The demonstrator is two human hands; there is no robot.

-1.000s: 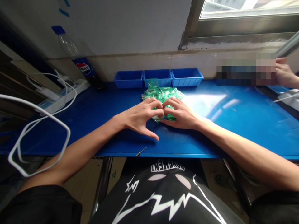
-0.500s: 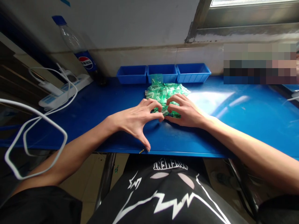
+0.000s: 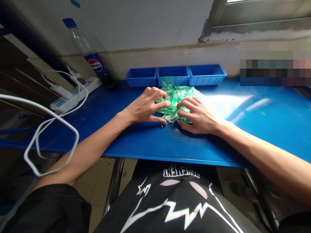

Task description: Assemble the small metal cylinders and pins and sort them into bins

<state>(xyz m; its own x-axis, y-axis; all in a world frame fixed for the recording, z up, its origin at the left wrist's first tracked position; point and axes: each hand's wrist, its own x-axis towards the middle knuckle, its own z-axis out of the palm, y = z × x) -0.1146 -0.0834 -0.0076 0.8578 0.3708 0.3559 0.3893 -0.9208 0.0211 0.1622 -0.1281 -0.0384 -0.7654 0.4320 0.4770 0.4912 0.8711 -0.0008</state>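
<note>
A heap of small, flat, shiny green packets (image 3: 174, 97) lies on the blue table in front of the three bins. At its left edge is my left hand (image 3: 148, 106), fingers curved and apart, thumb stretched to the right. Just below that thumb shows a tiny dark and gold pin-like piece (image 3: 162, 125); it is too small to name surely. My right hand (image 3: 195, 115) rests against the heap's right side, its fingers bent but apart over the packets. Some packets are hidden beneath both hands.
Three blue bins (image 3: 142, 77) stand in a row against the wall. To the left are a cola bottle (image 3: 94, 64) and a white power strip (image 3: 63, 98). A white cable (image 3: 75, 127) loops in front of my left forearm. The table's front edge (image 3: 175, 160) runs near my body.
My left hand has moved up and away from the table's front edge to the heap. The tiny piece by its thumb now shows closer to the packets. My right hand has barely moved.
</note>
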